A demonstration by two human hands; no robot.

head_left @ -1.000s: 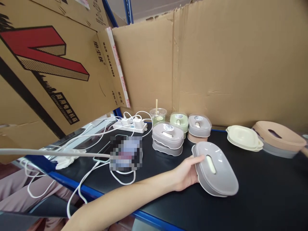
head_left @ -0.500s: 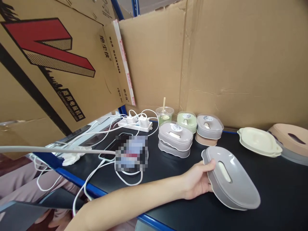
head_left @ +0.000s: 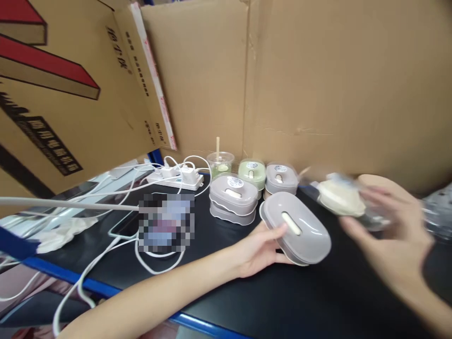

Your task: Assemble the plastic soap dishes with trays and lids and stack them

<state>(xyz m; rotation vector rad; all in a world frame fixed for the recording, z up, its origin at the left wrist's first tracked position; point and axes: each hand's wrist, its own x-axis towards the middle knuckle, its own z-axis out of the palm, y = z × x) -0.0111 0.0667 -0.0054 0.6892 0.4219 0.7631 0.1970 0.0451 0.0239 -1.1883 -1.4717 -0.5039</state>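
My left hand (head_left: 259,249) grips a grey oval lidded box (head_left: 310,228), thumb on the lid beside its pale oblong inset and fingers underneath. The box is tilted, lid towards me. At the right, my right hand (head_left: 395,230) is smeared by motion, thumb and fingers around the near side of a cream-coloured piece (head_left: 341,197). Something pale and see-through blurs over that piece; I cannot tell whether the hand touches it. Beyond the left hand stand stacked grey boxes (head_left: 233,193), a green box (head_left: 252,173) and another grey box (head_left: 281,176), with round stickers on their lids.
A clear cup (head_left: 221,162) with a straw stands by the cardboard wall (head_left: 300,84). At the left are a white power strip (head_left: 176,178), cables and a phone (head_left: 123,226). A tan box (head_left: 381,181) and clear plastic wrapping (head_left: 439,216) lie at the right.
My right hand has come into view by the cream piece. My left hand still holds the grey box, now at a different angle. The view has turned right.
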